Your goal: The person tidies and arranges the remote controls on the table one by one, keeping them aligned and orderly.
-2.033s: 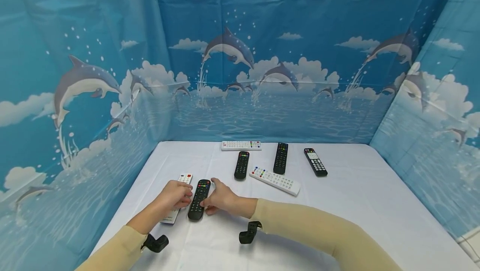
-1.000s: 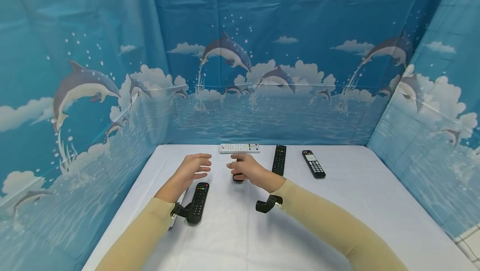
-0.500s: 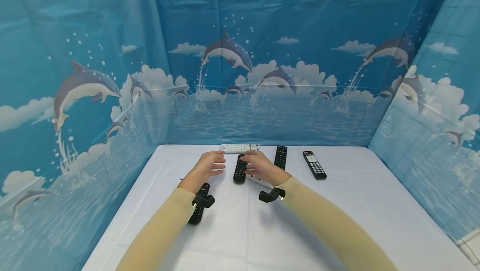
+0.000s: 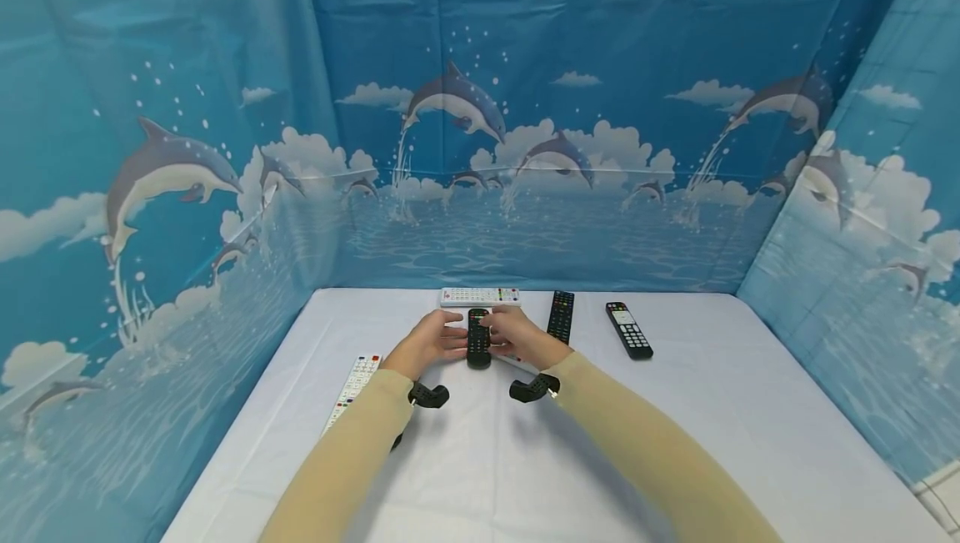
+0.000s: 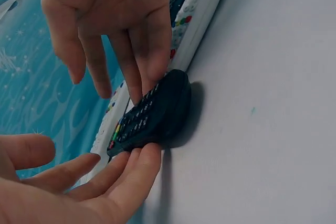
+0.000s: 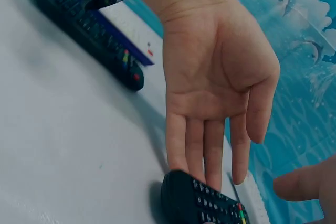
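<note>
A black remote control (image 4: 477,343) lies near the middle of the white table, its keys facing up and its long side pointing away from me. My left hand (image 4: 426,346) is at its left side, and in the left wrist view the extended fingertips (image 5: 149,156) touch the remote's edge. On the opposite side is my right hand (image 4: 523,338), whose straight fingers (image 6: 212,153) reach down to the remote in the right wrist view. Neither thumb is wrapped round it. A white remote (image 4: 520,364) is mostly hidden under my right hand.
Behind the hands lies a white remote (image 4: 480,297) crosswise. To the right are a black remote (image 4: 560,314) and one with white keys (image 4: 630,331). Front left is another white remote (image 4: 355,387); my left sleeve (image 4: 352,451) mostly covers a black one. A dolphin-print curtain (image 4: 525,226) encloses the table.
Both hands have left the front-left black remote and moved away from me to the middle one. The left hand has come in from the left; the middle remote now lies straighter.
</note>
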A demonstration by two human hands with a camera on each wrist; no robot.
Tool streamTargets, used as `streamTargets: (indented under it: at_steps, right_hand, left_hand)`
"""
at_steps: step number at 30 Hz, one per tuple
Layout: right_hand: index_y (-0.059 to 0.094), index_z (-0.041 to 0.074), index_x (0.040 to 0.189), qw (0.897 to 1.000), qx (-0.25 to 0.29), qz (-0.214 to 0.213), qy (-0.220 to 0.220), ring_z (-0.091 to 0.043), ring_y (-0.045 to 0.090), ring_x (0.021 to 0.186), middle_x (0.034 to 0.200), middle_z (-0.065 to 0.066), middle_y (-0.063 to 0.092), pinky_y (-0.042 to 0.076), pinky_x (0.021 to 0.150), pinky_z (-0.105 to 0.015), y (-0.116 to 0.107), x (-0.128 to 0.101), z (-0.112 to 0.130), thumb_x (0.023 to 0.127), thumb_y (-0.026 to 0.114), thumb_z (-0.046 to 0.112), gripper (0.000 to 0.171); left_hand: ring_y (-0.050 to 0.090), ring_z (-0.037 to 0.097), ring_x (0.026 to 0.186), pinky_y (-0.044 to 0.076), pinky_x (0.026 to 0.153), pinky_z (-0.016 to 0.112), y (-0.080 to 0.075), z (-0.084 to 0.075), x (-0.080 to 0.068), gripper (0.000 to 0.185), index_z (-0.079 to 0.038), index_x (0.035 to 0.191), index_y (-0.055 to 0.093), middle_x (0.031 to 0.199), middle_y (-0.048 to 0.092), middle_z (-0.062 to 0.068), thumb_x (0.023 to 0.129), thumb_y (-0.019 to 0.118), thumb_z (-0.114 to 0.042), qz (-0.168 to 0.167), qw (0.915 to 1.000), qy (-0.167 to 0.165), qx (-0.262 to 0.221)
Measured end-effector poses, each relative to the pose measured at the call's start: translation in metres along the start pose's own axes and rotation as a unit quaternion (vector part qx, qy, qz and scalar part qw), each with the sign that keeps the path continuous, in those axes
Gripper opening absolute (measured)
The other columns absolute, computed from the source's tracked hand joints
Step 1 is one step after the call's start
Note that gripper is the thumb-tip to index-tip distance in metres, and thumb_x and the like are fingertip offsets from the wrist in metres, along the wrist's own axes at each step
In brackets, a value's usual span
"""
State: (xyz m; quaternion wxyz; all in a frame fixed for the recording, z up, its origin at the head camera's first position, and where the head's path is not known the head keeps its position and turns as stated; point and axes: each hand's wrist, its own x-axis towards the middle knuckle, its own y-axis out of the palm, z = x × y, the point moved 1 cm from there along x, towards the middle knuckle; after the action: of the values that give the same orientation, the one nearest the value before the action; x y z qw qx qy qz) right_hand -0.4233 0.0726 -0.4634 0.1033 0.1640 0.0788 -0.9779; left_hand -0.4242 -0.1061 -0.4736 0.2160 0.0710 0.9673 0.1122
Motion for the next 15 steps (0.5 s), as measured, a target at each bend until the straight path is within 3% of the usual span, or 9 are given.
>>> streamTargets:
  at_steps: [9, 15]
  right_hand:
    - [0.053, 0.000, 0.143, 0.996, -0.070, -0.041, -0.029, -0.025, 0.067, 0.096, 0.121, -0.019, 0.063, 0.060, 0.080, -0.040, 0.008, 0.002, -0.004, 0.092, 0.066, 0.004, 0.053]
    - [0.061, 0.003, 0.137, 0.989, -0.111, -0.073, -0.058, -0.021, 0.070, 0.087, 0.124, -0.018, 0.065, 0.060, 0.066, -0.033, 0.011, 0.008, -0.009, 0.085, 0.073, -0.005, 0.054]
  left_hand:
    - [0.060, 0.033, 0.112, 0.051, 0.098, 0.052, -0.001, 0.005, 0.004, 0.041, 0.010, 0.138, 0.052, 0.134, 0.057, 0.026, 0.100, 0.050, -0.008, -0.014, 0.9997, 0.004, 0.021]
    - [0.059, 0.035, 0.112, 0.052, 0.097, 0.051, 0.001, 0.006, 0.001, 0.040, 0.009, 0.137, 0.052, 0.134, 0.054, 0.025, 0.101, 0.050, -0.007, -0.027, 0.9994, 0.006, 0.022]
